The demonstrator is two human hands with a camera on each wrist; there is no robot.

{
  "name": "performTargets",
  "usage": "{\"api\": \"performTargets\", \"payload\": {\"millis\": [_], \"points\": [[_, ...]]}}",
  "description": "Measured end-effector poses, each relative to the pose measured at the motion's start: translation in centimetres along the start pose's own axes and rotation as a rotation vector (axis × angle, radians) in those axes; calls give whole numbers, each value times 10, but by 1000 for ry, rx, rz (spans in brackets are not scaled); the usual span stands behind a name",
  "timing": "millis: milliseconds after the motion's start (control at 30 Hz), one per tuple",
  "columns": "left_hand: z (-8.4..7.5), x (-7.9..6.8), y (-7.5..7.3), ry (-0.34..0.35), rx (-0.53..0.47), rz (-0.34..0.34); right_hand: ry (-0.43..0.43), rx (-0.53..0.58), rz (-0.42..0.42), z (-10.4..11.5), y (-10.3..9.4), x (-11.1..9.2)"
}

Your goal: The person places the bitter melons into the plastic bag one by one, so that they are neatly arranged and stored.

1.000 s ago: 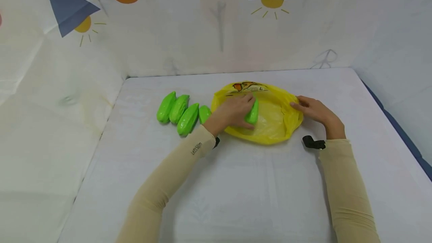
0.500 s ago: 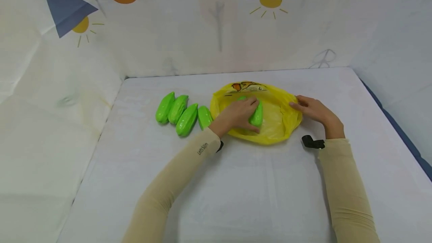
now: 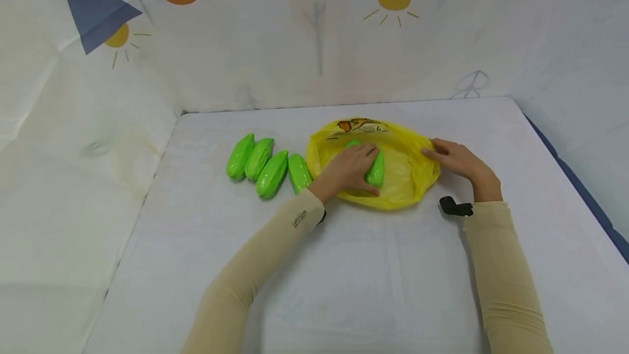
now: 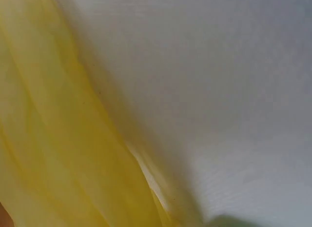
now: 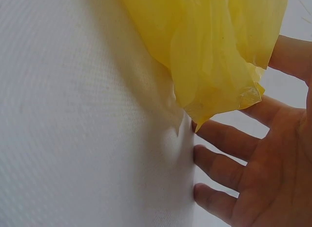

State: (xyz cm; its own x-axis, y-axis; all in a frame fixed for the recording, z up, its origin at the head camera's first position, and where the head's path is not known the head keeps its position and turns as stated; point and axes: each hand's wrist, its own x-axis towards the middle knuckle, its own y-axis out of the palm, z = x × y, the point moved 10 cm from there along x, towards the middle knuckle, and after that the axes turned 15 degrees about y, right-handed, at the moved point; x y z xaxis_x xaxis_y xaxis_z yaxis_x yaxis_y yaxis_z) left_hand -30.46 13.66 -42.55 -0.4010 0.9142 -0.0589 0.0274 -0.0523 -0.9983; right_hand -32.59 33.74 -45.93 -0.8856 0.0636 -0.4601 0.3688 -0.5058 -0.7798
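In the head view, my left hand [image 3: 350,169] reaches into a yellow plastic bag [image 3: 400,193] lying on its side. Its thumb and fingers straddle a glossy green gourd-shaped piece [image 3: 376,170], partly hidden by the hand. Behind the knuckles, the tip of another green piece [image 3: 352,143] shows inside. At the bag's right side, my right hand [image 3: 459,160] holds the rim between thumb and fingers. The right wrist view shows the yellow plastic [image 5: 209,56] near that thumb, with the other fingers [image 5: 219,168] spread below. Only yellow plastic [image 4: 63,124] and white surface fill most of the left wrist view.
Several more green gourd-shaped pieces [image 3: 272,175] lie left of the bag, the nearest one [image 3: 298,172] beside its rim. All rest on a white-covered table [image 3: 363,277]. White printed sheeting [image 3: 255,42] walls in the back and sides.
My left hand has moved slightly right and deeper into the bag with the green gourd-shaped piece. The other green piece's tip has come more into sight. My right hand stays at the rim.
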Motion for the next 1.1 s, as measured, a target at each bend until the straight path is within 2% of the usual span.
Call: {"api": "performTargets", "payload": {"millis": [467,633,800,967,1100], "points": [[2,-5,3,-22,-21,3,-7,7,-9,2,0,0],[2,-11,-6,-16,-53,-23,-1,4,-3,1,0,-1],[8,-28,-30,-31,-142,-93,10,-2,1,1,0,-1],[15,-54,-51,-68,-118,-161,18,-8,5,1,0,-3],[19,-77,-61,-90,-112,-229,11,-5,1,1,0,-3]]}}
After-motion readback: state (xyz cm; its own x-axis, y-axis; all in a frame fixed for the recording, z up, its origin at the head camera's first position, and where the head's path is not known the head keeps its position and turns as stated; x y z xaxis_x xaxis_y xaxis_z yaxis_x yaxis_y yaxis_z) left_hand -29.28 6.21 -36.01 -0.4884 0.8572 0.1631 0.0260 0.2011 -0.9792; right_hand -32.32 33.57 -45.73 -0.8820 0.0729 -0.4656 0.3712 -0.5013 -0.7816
